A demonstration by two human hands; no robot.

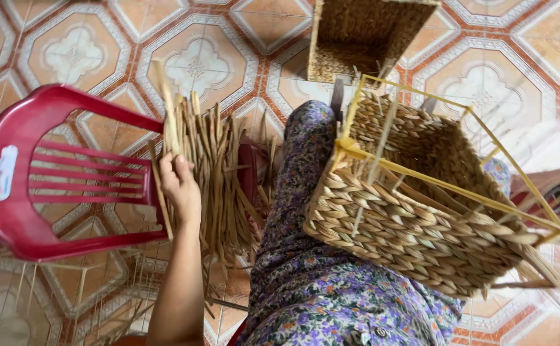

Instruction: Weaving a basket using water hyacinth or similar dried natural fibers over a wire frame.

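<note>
Your left hand (180,186) pinching dried reed strand (167,112) from bundle (219,173); right hand unseen. Next, likely: weave into half-woven basket (414,218) on lap.

patterned orange floor tiles (87,54), red plastic chair (42,173)

Left hand (180,182) extended forward, fingers curled closed, forearm bare, right hand unseen

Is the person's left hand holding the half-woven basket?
No: the left hand grips dried straw strands by the red plastic chair, while the half-woven basket rests on the lap.
</note>
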